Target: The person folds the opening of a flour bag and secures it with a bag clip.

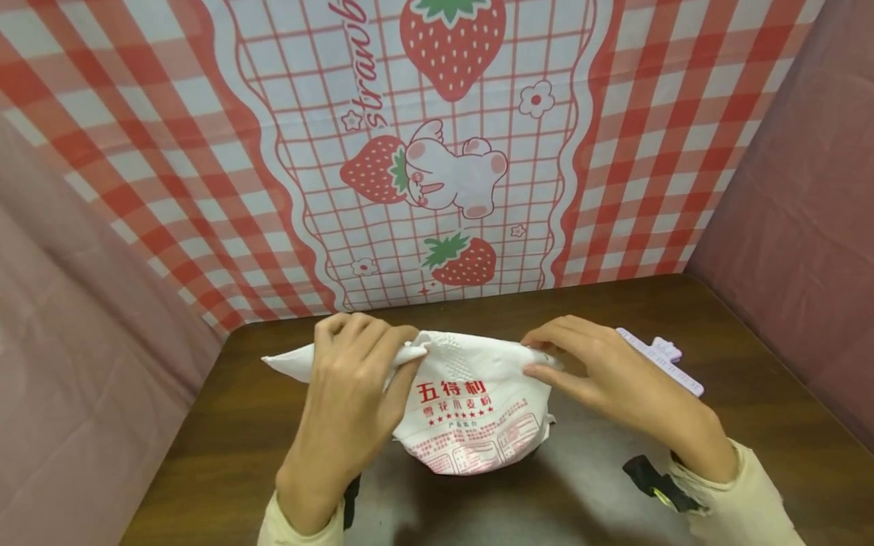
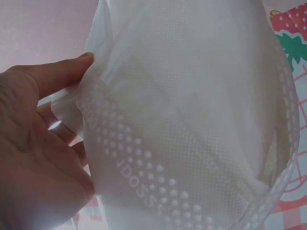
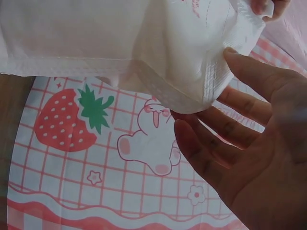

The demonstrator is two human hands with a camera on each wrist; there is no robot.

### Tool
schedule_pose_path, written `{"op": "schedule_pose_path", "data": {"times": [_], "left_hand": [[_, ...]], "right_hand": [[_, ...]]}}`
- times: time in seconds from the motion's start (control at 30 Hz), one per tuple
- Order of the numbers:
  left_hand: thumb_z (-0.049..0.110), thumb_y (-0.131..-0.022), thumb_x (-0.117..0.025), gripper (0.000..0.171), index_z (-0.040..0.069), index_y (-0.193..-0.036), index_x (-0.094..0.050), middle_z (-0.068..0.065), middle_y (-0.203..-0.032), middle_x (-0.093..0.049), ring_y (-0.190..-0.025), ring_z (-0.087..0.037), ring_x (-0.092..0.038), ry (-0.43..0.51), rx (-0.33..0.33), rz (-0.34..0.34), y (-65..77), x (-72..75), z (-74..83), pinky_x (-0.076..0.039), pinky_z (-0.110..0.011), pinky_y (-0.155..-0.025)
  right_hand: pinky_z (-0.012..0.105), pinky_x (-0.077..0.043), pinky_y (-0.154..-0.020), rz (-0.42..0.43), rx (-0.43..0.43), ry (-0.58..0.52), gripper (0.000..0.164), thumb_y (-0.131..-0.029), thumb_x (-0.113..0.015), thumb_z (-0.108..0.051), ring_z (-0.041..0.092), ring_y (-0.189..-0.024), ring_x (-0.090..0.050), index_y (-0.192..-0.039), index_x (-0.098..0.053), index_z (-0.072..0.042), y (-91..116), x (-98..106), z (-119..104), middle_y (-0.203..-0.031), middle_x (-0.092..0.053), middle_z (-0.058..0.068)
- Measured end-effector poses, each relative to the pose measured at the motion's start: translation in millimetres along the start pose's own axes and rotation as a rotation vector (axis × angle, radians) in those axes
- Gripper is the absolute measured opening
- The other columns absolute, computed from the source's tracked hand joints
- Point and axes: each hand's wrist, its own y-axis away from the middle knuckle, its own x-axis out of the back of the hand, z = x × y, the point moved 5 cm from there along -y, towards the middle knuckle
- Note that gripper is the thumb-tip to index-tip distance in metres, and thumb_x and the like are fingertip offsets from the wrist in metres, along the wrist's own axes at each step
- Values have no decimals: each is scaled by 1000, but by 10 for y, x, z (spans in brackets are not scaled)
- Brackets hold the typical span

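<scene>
A white flour bag (image 1: 471, 409) with red Chinese print hangs between my two hands over the table, its top at hand height. My left hand (image 1: 355, 379) pinches the upper left of the bag, and a pointed white flap sticks out past its knuckles. In the left wrist view the bag's white wall (image 2: 192, 86) shows rows of raised dots and a curved edge, with the left thumb laid on it. My right hand (image 1: 587, 360) pinches the upper right corner; in the right wrist view its thumb lies on the bag's seamed edge (image 3: 211, 72), fingers behind.
A pale purple bag clip (image 1: 658, 358) lies on the dark wooden table (image 1: 225, 425), behind the right forearm. A black strap (image 1: 658, 485) with a yellow bit is by the right cuff. A strawberry-print cloth (image 1: 437, 152) hangs at the back, with pink curtains (image 1: 785, 205) on both sides.
</scene>
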Motion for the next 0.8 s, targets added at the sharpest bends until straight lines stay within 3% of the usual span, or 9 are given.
{"op": "schedule_pose_path", "data": {"times": [0.13,0.37,0.53,0.63,0.8], "left_hand": [[13,-89,-71,8,7,-95,-70,-4,-85,-67,-84,-23,-58,9,-14,1,-6,9,4,-39,-46,-89],[14,-90,-71,10,7,-97,-72,-7,-100,-66,-103,-31,-55,-8,-22,34,-28,10,32,-37,-50,-90],[8,-90,-61,23,5,-111,-71,-10,-112,-67,-106,-32,-57,-55,-156,122,-61,4,197,-39,-51,-90],[8,-91,-58,28,4,-117,-70,-9,-113,-69,-103,-29,-59,-94,-221,128,-67,-31,314,-42,-48,-90],[20,-94,-65,27,5,-115,-71,-8,-110,-70,-105,-29,-58,-165,-124,15,-42,-125,268,-38,-50,-96]], "right_hand": [[28,-54,-76,6,13,-23,22,-87,-78,-17,1,-91,-61,-108,-71,-20,-7,-21,14,-103,-67,-14],[16,-50,-71,81,143,-73,21,-79,-81,-5,0,-80,-63,-95,-76,-17,-24,-24,5,-90,-70,-13],[16,-51,-68,90,172,-74,20,-77,-82,-3,0,-78,-63,-91,-76,-16,-28,-23,2,-87,-70,-12],[15,-50,-69,77,164,-74,20,-78,-81,-3,0,-78,-63,-91,-75,-17,-25,-26,0,-87,-70,-13],[19,-53,-68,30,100,-85,20,-81,-80,-5,1,-79,-64,-96,-75,-16,-23,-41,16,-91,-70,-13]]}}
